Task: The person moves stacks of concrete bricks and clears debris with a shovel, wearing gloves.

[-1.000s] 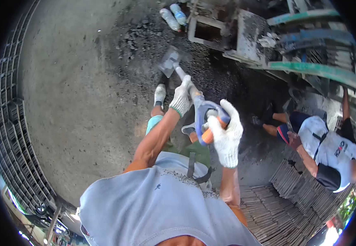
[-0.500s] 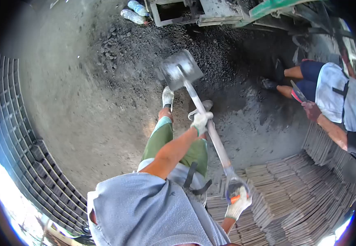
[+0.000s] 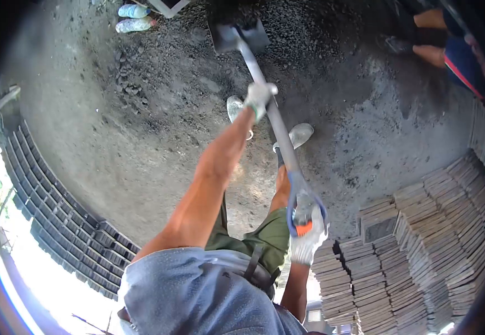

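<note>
I hold a long-handled shovel [image 3: 276,125] with both gloved hands. My left hand [image 3: 260,96] grips the grey shaft partway down, arm stretched forward. My right hand [image 3: 307,234] is closed on the blue D-grip with its orange bar, close to my waist. The metal blade [image 3: 238,34] rests far ahead in a heap of dark gravel-like mix [image 3: 304,33] on the concrete ground. My two light shoes [image 3: 298,135] stand below the shaft.
Rows of dark moulded blocks [image 3: 58,212] curve along the left. Stacks of flat grey boards [image 3: 421,251] fill the lower right. Two plastic bottles [image 3: 133,18] lie at the top left. Another person's legs [image 3: 443,39] show at the top right.
The shovel blade has swung forward and down into the dark heap. My left arm has stretched out along the shaft, and my view has tilted further toward the ground.
</note>
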